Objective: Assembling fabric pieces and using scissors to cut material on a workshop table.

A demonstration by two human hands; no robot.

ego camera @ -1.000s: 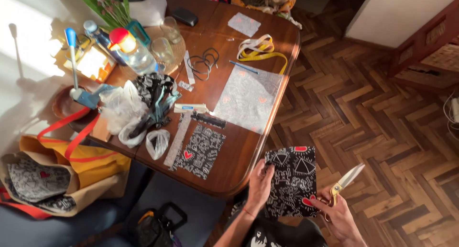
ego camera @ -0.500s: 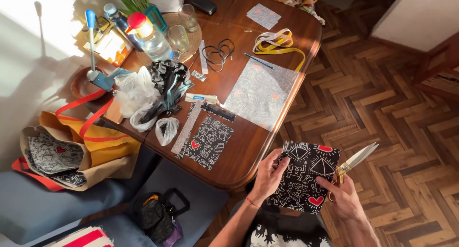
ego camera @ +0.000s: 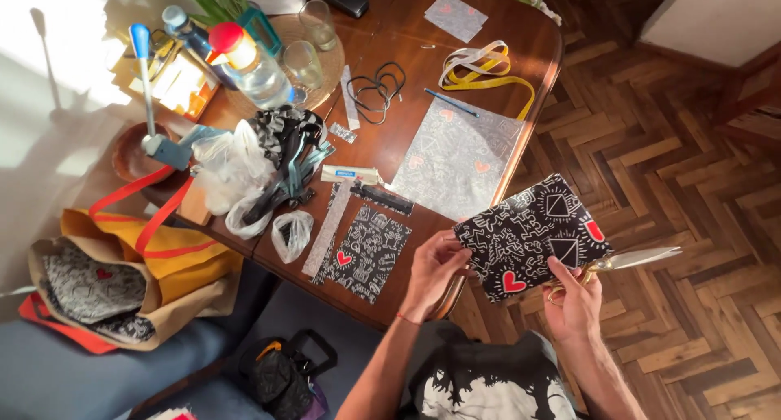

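Fabric piece (ego camera: pixel 533 237), black with white doodles and red hearts, held flat in the air just past the table's near edge, above the parquet floor (ego camera: pixel 700 184).

Table (ego camera: pixel 407 103): dark wood, crowded. Translucent printed sheet (ego camera: pixel 458 157) lies near the fabric; a smaller matching black patch (ego camera: pixel 368 253) sits at the near edge beside a pale strip (ego camera: pixel 327 229). Yellow tape measure (ego camera: pixel 480 70) loops at the far end; plastic bags (ego camera: pixel 232 172) and dark straps (ego camera: pixel 293 156) are heaped at mid-table.

Left hand (ego camera: pixel 435 274): fingers closed in a pinch on the fabric's left edge.

Right hand (ego camera: pixel 573 298): thumb pressed on the fabric's lower right edge, remaining fingers curled through the handles of scissors (ego camera: pixel 626 260), blades pointing away to the right and closed, as far as I can tell.

Risks, as I judge them: one hand carries both cloth and scissors, so the grip on either is weak; a slip would drop the scissors onto the floor. The blade tips lie close to the fabric's edge and could snag or nick it if the hand turns.
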